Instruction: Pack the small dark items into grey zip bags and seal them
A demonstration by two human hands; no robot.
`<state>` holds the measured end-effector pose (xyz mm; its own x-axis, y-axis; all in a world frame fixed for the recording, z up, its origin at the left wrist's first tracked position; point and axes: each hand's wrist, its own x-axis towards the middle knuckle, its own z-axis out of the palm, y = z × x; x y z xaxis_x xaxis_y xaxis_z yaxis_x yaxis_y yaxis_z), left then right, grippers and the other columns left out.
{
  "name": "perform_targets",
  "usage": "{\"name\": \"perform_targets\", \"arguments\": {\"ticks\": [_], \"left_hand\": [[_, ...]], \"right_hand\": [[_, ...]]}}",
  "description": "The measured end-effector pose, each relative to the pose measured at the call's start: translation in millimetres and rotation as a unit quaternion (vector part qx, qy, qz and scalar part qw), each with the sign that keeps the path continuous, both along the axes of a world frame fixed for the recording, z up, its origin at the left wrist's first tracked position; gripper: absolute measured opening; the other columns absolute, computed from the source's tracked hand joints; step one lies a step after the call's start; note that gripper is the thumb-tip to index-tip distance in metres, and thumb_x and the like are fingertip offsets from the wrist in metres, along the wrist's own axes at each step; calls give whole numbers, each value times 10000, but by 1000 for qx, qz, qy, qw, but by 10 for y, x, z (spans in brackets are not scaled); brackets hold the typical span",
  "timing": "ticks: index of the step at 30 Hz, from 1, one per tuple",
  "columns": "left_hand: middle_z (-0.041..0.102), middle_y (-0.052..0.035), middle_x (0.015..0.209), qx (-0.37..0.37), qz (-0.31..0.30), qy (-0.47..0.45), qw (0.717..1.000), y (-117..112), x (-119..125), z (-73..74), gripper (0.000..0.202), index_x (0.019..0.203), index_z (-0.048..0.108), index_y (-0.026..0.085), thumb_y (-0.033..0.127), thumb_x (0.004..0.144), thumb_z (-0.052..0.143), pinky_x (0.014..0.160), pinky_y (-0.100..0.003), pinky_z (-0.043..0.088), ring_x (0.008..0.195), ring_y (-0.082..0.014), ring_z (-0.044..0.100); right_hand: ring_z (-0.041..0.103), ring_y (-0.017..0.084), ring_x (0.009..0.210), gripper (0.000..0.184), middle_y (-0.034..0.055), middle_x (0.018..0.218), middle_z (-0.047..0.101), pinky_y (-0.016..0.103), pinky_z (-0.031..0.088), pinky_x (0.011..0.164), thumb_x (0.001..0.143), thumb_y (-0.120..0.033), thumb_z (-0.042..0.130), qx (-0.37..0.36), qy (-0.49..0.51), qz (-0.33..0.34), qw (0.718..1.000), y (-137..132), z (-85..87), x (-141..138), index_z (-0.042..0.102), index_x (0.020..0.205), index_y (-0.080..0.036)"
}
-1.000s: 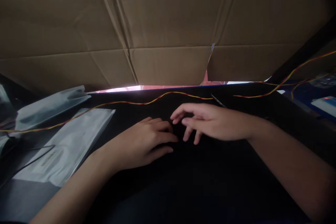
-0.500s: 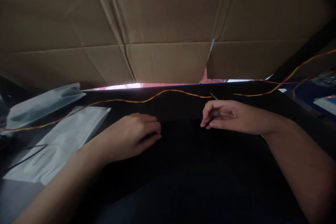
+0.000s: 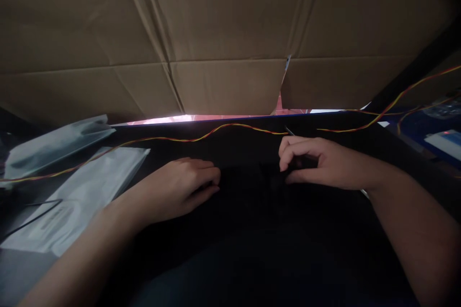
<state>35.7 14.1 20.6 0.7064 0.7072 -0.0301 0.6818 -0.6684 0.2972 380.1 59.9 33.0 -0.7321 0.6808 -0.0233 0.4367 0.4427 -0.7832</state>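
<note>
My left hand (image 3: 189, 183) rests on the black surface (image 3: 230, 244), palm down, its fingers curled in toward the thumb. Whatever lies inside those fingers is hidden; the dark area swallows detail. My right hand (image 3: 309, 160) is held to the right, thumb and bent fingertips apart, with a gap between them. Some dark shape seems to lie just left of its fingertips, too dim to name. Behind the right fingers a thin grey pointed thing (image 3: 289, 131) sticks out, partly covered by the hand. A twisted red and yellow wire (image 3: 230, 125) runs behind both hands.
A clear plastic bag (image 3: 59, 146) and a white, flat plastic pouch (image 3: 81, 196) lie at left, with a black cable (image 3: 36, 220) across the pouch. A large cardboard sheet (image 3: 230, 19) stands behind. At far right sits a pale box-like thing (image 3: 446, 140).
My right hand's thumb has drawn down and away from the fingers, widening the gap. The left hand has hardly moved. The view has shifted slightly.
</note>
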Motion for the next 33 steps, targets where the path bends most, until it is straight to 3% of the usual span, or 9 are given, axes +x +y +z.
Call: {"name": "perform_targets", "arguments": {"ticks": [4, 9, 14, 16, 20, 25, 28, 31, 33], "left_hand": [[697, -3, 923, -1, -1, -7, 1000, -13, 6, 6, 156, 930, 645, 237, 207, 1044, 544, 722, -296, 458, 809, -174, 659], [689, 3, 894, 0, 3, -7, 1000, -12, -3, 0, 150, 936, 650, 246, 229, 1048, 552, 703, -302, 438, 790, -178, 650], [691, -2, 893, -1, -2, -3, 1000, -3, -7, 16, 169, 930, 651, 243, 230, 1052, 535, 707, -303, 442, 780, -179, 650], [697, -1, 901, -1, -2, -6, 1000, -5, -11, 22, 172, 927, 651, 243, 226, 1052, 534, 714, -299, 446, 785, -177, 655], [706, -2, 910, 5, 2, 2, 1000, -6, -19, 27, 174, 924, 654, 244, 229, 1053, 538, 724, -300, 455, 806, -182, 665], [731, -11, 929, 65, 24, -29, 997, 11, -31, 70, 198, 1009, 706, 246, 283, 1071, 522, 738, -319, 475, 819, -195, 685], [752, -17, 948, 109, 52, -57, 991, 12, -43, 113, 206, 1028, 712, 235, 291, 1071, 518, 764, -329, 488, 846, -201, 703], [767, -21, 948, 133, 84, -70, 985, -4, -56, 144, 209, 1041, 721, 240, 317, 1061, 528, 762, -340, 495, 862, -220, 718], [774, -22, 944, 130, 102, -78, 983, -18, -61, 151, 206, 1034, 728, 244, 334, 1050, 543, 749, -335, 499, 856, -220, 725]], "right_hand": [[574, 156, 813, 97, -11, 919, 599, 309, 460, 746, 949, -318, 799, 96, 64, -85, 990, -155, -104, -324, 739, 995, -258], [600, 149, 768, 216, -31, 867, 632, 305, 442, 700, 991, -239, 717, 95, -12, -52, 994, -290, -270, -629, 711, 1204, -270], [688, 179, 856, 259, 23, 970, 717, 331, 552, 781, 995, -478, 731, 0, 134, -159, 978, -127, -177, -354, 684, 1103, -247], [681, 173, 772, 326, 21, 911, 721, 318, 554, 705, 966, -564, 745, -13, 62, -179, 982, -49, -126, -161, 699, 1035, -248], [687, 190, 605, 470, 26, 756, 719, 282, 486, 496, 881, -706, 767, -145, -183, -113, 966, -2, -147, 48, 748, 898, -236], [688, 193, 589, 423, 30, 767, 724, 266, 452, 447, 855, -634, 818, -150, -127, -126, 972, -99, -247, -192, 707, 894, -228], [713, 203, 724, 261, 27, 855, 753, 287, 520, 561, 934, -490, 761, -140, -71, -104, 982, -125, -188, -306, 703, 937, -236], [730, 222, 833, 137, 40, 1007, 776, 322, 567, 651, 940, -358, 725, -152, -23, -98, 983, -109, -80, -217, 707, 1013, -243], [700, 216, 749, 130, 32, 933, 756, 315, 529, 570, 919, -360, 737, -104, -43, -126, 986, -120, -9, -96, 680, 962, -252]]}}
